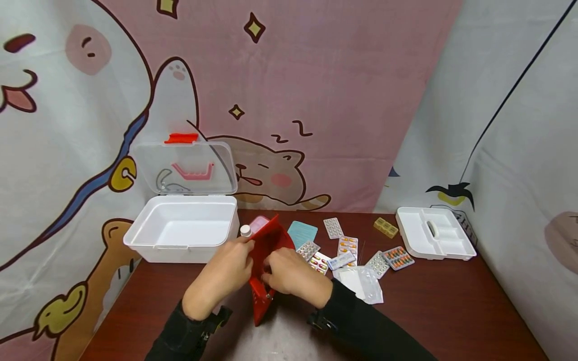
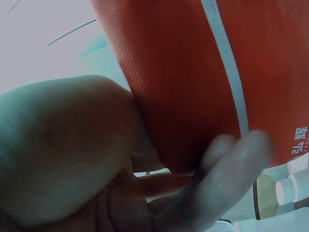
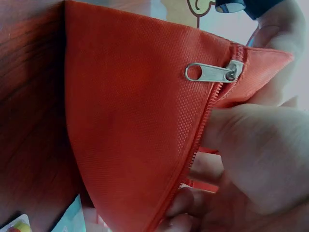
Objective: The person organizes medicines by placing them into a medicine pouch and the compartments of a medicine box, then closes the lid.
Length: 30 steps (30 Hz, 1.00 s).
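Observation:
A red zippered pouch (image 1: pixel 268 240) stands tilted above the table with its mouth open. My left hand (image 1: pixel 228 271) grips its left side; in the left wrist view, fingers (image 2: pixel 231 174) curl over the red fabric near a pale stripe. My right hand (image 1: pixel 291 273) reaches into the mouth from the right. In the right wrist view, the zipper pull (image 3: pixel 210 73) hangs near the top of the opening, and the right hand's fingertips are hidden behind the zipper edge, so what they hold is unclear. A white-capped bottle (image 1: pixel 246 230) and a pink item (image 1: pixel 259 224) are just behind the pouch.
At the back left, a white box (image 1: pixel 180 253) has its clear lid (image 1: pixel 189 170) raised. Right of the pouch lie several blister packs (image 1: pixel 333 228), a light-blue packet (image 1: pixel 302 233), a small box (image 1: pixel 341 260) and a clear bag (image 1: pixel 369 286). A white compartment tray (image 1: pixel 413 225) sits farther right.

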Each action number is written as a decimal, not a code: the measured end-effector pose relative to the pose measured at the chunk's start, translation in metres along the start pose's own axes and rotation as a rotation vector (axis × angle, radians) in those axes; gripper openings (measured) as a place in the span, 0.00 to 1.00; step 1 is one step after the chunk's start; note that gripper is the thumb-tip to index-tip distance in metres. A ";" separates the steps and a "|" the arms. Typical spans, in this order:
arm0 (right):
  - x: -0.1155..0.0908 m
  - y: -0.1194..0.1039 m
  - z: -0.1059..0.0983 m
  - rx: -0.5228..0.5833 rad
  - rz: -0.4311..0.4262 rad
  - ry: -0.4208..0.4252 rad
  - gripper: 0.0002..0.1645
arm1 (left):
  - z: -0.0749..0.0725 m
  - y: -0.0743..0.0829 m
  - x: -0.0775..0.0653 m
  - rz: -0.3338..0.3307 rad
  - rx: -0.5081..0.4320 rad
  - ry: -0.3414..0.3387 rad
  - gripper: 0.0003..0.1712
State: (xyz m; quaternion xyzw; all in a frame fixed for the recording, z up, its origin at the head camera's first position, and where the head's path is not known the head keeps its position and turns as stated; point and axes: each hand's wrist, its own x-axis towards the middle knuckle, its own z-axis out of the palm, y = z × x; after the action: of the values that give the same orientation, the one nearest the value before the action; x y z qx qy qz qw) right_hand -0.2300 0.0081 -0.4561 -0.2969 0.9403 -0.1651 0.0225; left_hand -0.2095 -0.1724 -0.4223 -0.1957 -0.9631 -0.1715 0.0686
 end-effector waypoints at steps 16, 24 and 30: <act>-0.027 0.038 -0.028 0.190 0.066 0.229 0.08 | 0.000 0.000 0.000 -0.026 -0.012 -0.024 0.15; -0.045 0.078 -0.044 0.194 0.149 0.244 0.07 | -0.001 -0.001 -0.001 -0.034 -0.012 -0.027 0.18; -0.066 0.118 -0.053 0.162 0.257 0.217 0.10 | -0.001 0.000 -0.001 -0.030 -0.016 -0.021 0.18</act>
State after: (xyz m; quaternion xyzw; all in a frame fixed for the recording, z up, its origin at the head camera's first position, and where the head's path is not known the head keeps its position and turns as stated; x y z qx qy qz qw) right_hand -0.2479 0.1514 -0.4482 -0.1521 0.9509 -0.2673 -0.0344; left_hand -0.2085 -0.1736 -0.4216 -0.1834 -0.9652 -0.1781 0.0546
